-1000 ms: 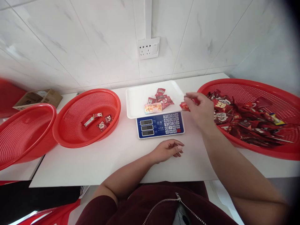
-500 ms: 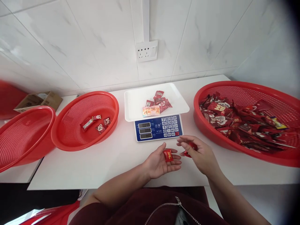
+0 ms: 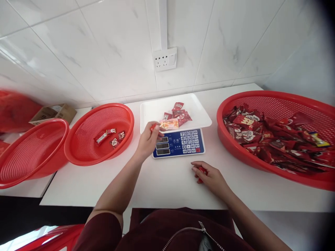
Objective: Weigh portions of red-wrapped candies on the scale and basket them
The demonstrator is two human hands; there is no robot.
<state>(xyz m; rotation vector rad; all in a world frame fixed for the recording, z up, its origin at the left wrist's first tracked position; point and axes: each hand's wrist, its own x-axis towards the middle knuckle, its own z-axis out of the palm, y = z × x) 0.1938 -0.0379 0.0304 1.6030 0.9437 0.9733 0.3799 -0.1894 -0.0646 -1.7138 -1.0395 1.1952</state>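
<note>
My left hand (image 3: 149, 140) is at the front left corner of the white scale tray (image 3: 151, 108), its fingers closed on a small red candy packet (image 3: 154, 127). Several red packets (image 3: 183, 115) and a pale pink-orange packet (image 3: 169, 124) lie on that tray. Below it shows the blue keypad panel of the digital scale (image 3: 180, 143), its displays partly covered by my left fingers. Over the tabletop, in front of the scale, my right hand (image 3: 208, 176) is curled round another red packet (image 3: 202, 174), mostly hidden by the fingers.
A large red basket (image 3: 222, 139) heaped with red packets stands on the right. On the left is a red basket (image 3: 78, 153) with a few packets inside, beside another red basket (image 3: 34, 170). Behind them sits a cardboard box (image 3: 66, 112). A tiled wall with a socket (image 3: 165, 60) backs the table.
My left hand has gone from lying palm up near the right hand to the tray's left corner, carrying its packet. My right hand has shifted slightly left and down, still holding red wrapping.
</note>
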